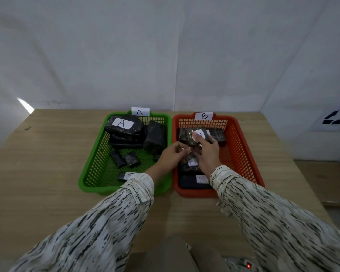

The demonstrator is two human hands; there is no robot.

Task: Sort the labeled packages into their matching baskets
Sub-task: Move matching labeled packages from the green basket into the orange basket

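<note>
We see the B-labelled package (pixel 190 138), dark-wrapped, held just above the middle of the orange basket (pixel 243 140). It sits at the far end of the right hand (pixel 206 153), whose grip is clamped on it, thumb across the white label and fingers curled round the far side. Its long axis seems to run across the orange basket, roughly side to side and a little tilted. From the grip the basket floor lies straight below, so we judge the coming move to be a short lowering and release, with the right hand plainly the nearer one. The left hand (pixel 173 154) hovers over the orange basket's left rim, fingers curled. We cannot tell whether its grip holds anything or merely steadies. Under the hands more dark packages (pixel 192 163) lie in the orange basket, their labels partly covered and hard to read. The B card (pixel 204 116) stands on its far rim. Left of the orange basket, touching it, is the green basket (pixel 94 154), both on the counter (pixel 47 173).
</note>
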